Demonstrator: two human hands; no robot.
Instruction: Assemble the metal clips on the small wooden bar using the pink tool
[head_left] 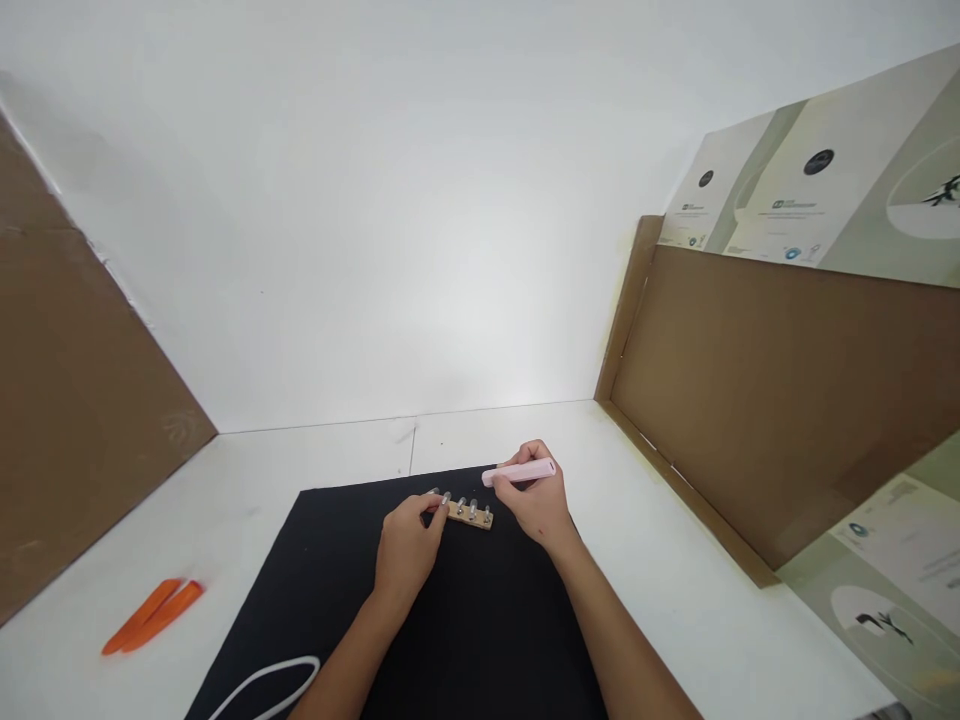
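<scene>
— Pink plastic, is that what we are holding in our right hand (541, 508)?

— Yes, we are wrapping the fingers of that hand around a pink tool (522, 472) shaped like a pen, just right of the frame's centre. It is lying nearly level, with its tip pointing left.

— And what are we doing with our left hand (409, 545)?

— We are pinching the left end of a wooden strip (472, 516) between thumb and fingertips, and pressing it down. The strip is lying on a black mat (337, 570) in the lower middle of the frame, with a row of small metal studs sticking up from it.

— Is the tool's tip touching a stud?

— We are seeing it just above the strip, but we cannot tell whether they are meeting.

— What else is lying around us?

— Two orange pry tools (154, 615) are resting side by side on the white surface (660, 560) at the lower left, well apart from the mat. A white cable (270, 682) is looping over the mat's bottom edge. Cardboard panels (772, 400) are standing at the left and right sides, and pale printed sheets (847, 190) are leaning above the right one.
</scene>
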